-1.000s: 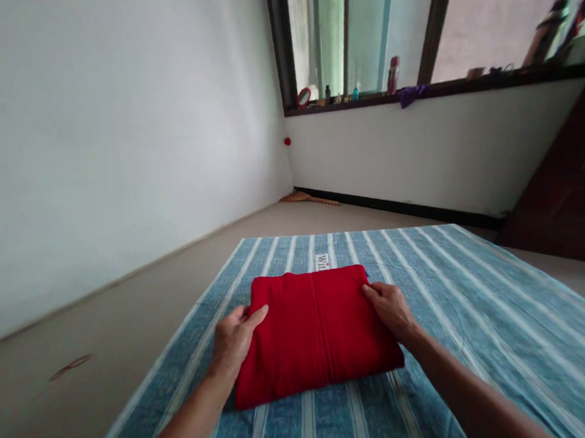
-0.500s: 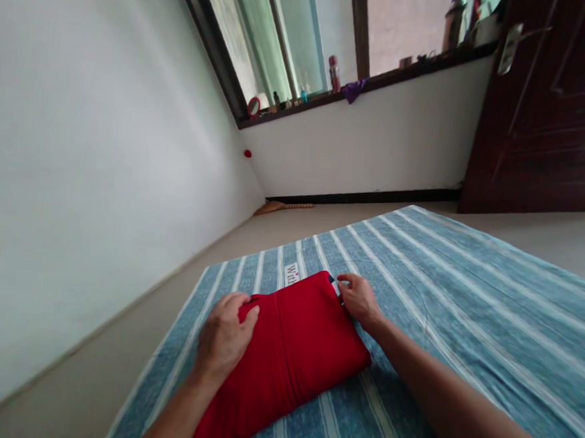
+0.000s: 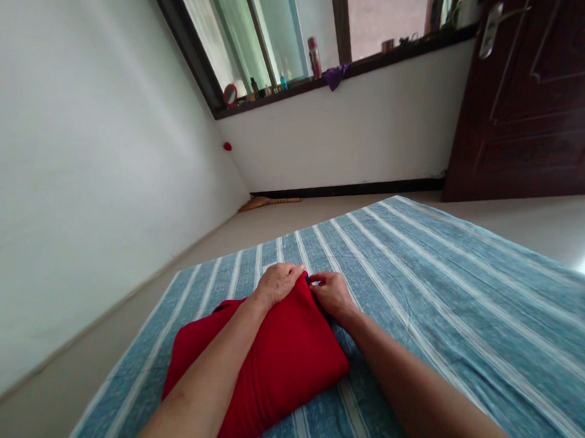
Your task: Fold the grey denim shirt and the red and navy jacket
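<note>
Folded red cloth [image 3: 288, 352] lies aslant, long axis seemingly toward upper right.

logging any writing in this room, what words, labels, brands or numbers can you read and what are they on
No text can be read.
White patch on the sheet: mostly hidden by the left hand, no letters legible.
Bottle and small items on the sill: too small or blurred to tell if they bear print.
</note>
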### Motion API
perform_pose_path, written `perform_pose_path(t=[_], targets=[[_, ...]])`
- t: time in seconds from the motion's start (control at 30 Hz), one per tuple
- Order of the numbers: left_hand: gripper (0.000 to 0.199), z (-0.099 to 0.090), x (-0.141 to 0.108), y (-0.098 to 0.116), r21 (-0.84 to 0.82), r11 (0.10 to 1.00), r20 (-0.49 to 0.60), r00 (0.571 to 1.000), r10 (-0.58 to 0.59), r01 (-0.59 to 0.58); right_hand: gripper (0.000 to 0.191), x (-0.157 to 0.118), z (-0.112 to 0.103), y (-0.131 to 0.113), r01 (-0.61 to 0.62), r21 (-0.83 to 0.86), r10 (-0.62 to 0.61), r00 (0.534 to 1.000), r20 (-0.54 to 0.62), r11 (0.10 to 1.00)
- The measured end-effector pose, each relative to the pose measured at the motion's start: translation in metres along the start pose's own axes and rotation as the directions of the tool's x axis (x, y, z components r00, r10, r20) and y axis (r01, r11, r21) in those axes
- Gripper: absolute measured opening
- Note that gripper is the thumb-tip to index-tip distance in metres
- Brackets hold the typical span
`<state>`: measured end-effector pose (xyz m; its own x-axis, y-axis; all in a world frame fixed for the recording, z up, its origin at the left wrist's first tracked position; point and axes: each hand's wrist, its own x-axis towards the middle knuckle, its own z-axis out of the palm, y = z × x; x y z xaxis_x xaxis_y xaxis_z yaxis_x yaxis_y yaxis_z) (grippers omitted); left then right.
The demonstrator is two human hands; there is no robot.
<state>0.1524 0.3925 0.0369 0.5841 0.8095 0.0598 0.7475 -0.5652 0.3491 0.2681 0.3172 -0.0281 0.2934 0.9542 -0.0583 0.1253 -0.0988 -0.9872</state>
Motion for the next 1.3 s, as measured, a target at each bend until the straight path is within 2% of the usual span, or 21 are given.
perform_pose_path(t=[0.13, 0.47, 0.8, 0.93, 1.1, 1.2, 1.3], targets=[[0.041, 0.003, 0.003, -0.002, -0.027, 1.0, -0.005, 1.0, 0.004, -0.004, 0.028, 0.001, 0.002, 0.0, 0.063, -0.073, -0.064, 0.998, -0.015, 0.995], [0.043, 0.008, 0.014, 0.002, -0.101, 0.994, 0.016, 0.999, 0.042, -0.04, 0.014, -0.003, 0.006, -0.002, 0.127, -0.127, -0.12, 0.991, 0.064, 0.984], [0.045, 0.01, 0.01, -0.002, -0.151, 0.989, -0.045, 0.999, -0.001, -0.005, 0.035, 0.013, -0.006, 0.002, 0.04, -0.06, -0.041, 0.999, -0.024, 0.997], [0.045, 0.01, 0.009, -0.003, -0.156, 0.988, -0.096, 0.995, -0.025, 0.01, 0.03, 0.027, -0.01, -0.001, 0.067, -0.035, -0.062, 0.989, 0.132, 0.997], [0.046, 0.009, 0.005, -0.003, -0.176, 0.984, -0.148, 0.987, -0.061, 0.034, 0.035, 0.038, -0.023, -0.004, 0.097, 0.047, -0.108, 0.922, 0.371, 0.994], [0.046, 0.009, 0.003, -0.003, -0.186, 0.982, -0.171, 0.983, -0.073, 0.04, 0.033, 0.042, -0.028, -0.003, 0.095, 0.099, -0.129, 0.889, 0.439, 0.991], [0.046, 0.007, 0.002, -0.002, -0.191, 0.981, -0.199, 0.977, -0.072, 0.033, 0.026, 0.046, -0.027, -0.003, 0.086, 0.138, -0.14, 0.878, 0.457, 0.987]])
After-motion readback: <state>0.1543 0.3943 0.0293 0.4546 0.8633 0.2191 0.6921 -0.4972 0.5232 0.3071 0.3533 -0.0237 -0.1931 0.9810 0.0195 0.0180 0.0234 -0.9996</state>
